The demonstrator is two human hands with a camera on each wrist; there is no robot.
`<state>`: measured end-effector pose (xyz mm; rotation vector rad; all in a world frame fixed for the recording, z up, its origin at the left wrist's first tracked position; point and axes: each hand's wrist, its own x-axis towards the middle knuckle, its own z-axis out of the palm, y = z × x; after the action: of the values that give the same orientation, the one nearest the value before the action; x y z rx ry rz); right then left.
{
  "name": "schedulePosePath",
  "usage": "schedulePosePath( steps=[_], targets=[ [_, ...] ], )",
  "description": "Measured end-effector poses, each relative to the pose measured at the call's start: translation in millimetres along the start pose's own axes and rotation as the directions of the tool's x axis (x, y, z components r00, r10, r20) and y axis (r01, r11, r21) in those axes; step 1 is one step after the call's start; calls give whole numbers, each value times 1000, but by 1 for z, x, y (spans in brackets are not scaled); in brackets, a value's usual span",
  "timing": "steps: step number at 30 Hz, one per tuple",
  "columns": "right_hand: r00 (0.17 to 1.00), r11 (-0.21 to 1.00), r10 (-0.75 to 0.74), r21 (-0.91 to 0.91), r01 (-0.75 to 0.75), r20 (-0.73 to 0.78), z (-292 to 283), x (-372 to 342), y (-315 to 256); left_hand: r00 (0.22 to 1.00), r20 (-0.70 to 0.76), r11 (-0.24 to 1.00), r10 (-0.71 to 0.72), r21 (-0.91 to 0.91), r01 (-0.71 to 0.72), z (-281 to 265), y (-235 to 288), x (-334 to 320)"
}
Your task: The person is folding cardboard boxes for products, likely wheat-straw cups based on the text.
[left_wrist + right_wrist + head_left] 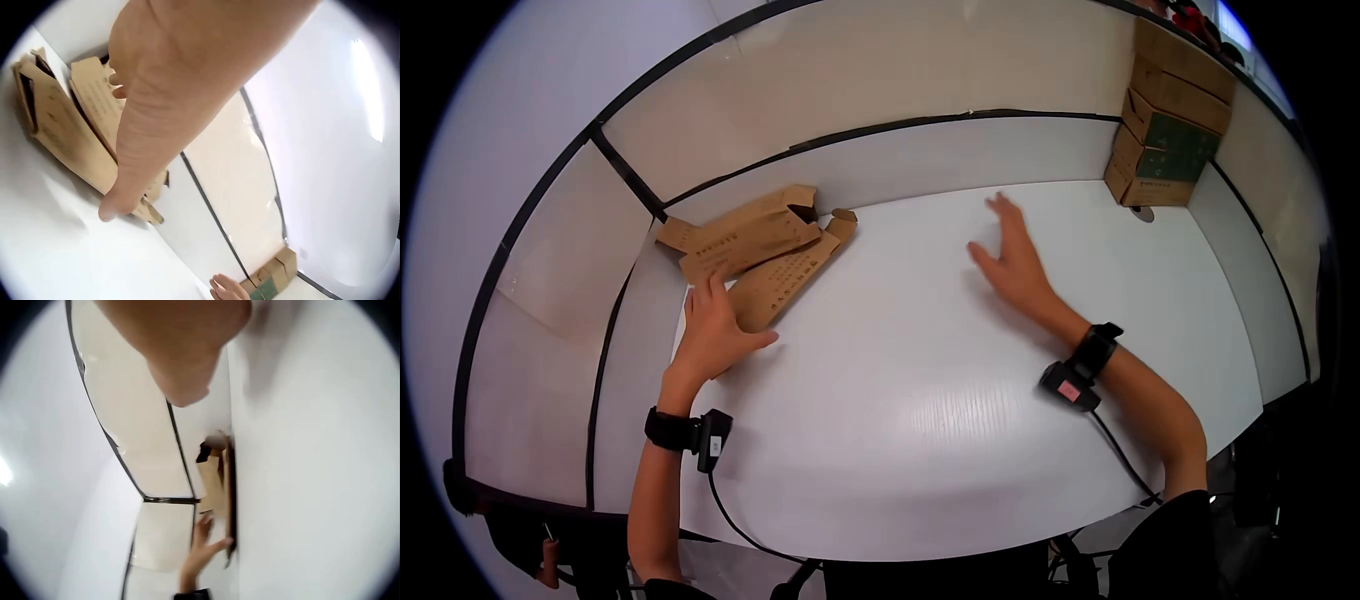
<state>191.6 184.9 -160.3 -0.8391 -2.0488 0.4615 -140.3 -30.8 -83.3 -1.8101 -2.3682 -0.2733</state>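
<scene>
Two folded brown cardboard boxes lie overlapping at the left rear of the white table: a rear box point(745, 235) leaning toward the panel and a front box point(785, 285) with printed markings. Over the near end of the front box is my left hand point(712, 332), fingers spread and thumb out to the right. The left wrist view has this hand point(169, 94) overlapping the cardboard point(75, 134), its fingers mostly hidden. My right hand point(1020, 268) hovers above the table right of center, holding nothing, thumb apart from the fingers.
Stacked cardboard boxes point(1165, 135) stand in the far right corner, beside a small round hole point(1142, 214) in the table point(900, 400). Low panels point(920, 155) with black edging enclose the back and sides. A cable point(735, 525) trails from the left wrist camera.
</scene>
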Motion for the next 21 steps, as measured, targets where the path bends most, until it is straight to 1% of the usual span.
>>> schedulePosePath(
  steps=[1,2,3,4,5,6,7,8,10,11,12,14,15,16,17,18,19,20,21],
  targets=[
    [999,997,1,72,-4,41,10,-8,-7,996,74,994,-45,-97,52,9,-18,2],
    [999,997,-20,80,17,46,27,-17,-2,985,151,976,-82,-189,110,20,-33,1],
    [991,990,61,117,-75,122,21,-23,-22,965,237,945,-110,-277,175,25,-36,-2],
    [971,976,138,139,-167,197,13,-25,-42,962,250,954,-109,-246,172,28,-36,-3],
    [969,965,135,193,-175,205,14,-30,-44,959,263,963,-108,-211,167,25,-31,-4],
    [968,952,133,245,-185,212,15,-36,-46,955,277,972,-106,-176,159,19,-21,-7],
    [959,932,157,285,-224,238,11,-41,-52,952,291,966,-91,-205,155,11,-4,-12],
    [946,899,173,348,-265,275,6,-44,-59,956,291,977,-33,-192,92,0,16,-17],
    [904,785,198,491,-378,380,-2,-51,-67,930,366,933,-42,-318,167,-21,57,-23],
    [892,766,160,517,-383,423,-5,-54,-66,907,421,903,-28,-379,203,-29,75,-26],
    [904,762,185,524,-380,387,-11,-64,-68,881,447,833,152,-538,130,-37,95,-28],
    [933,758,200,556,-342,301,-19,-75,-76,860,429,650,275,-742,162,-38,117,-28],
    [924,731,202,577,-363,326,-26,-79,-74,853,426,507,303,-829,234,-31,126,-24],
    [915,693,243,603,-396,322,-33,-81,-76,846,418,348,331,-887,302,-21,133,-20],
    [905,653,282,627,-425,319,-40,-81,-79,840,408,178,357,-913,367,-10,140,-16],
    [892,610,321,650,-452,319,-44,-82,-80,833,424,109,355,-904,413,-2,149,-13],
    [906,613,303,667,-424,296,-46,-84,-76,866,363,5,345,-923,385,16,158,-10],
    [905,622,323,658,-424,277,-47,-86,-71,896,305,-98,324,-931,352,38,168,-7],
    [903,599,334,679,-424,269,-52,-85,-73,929,270,-147,253,-938,313,54,176,-5]
  ],
)
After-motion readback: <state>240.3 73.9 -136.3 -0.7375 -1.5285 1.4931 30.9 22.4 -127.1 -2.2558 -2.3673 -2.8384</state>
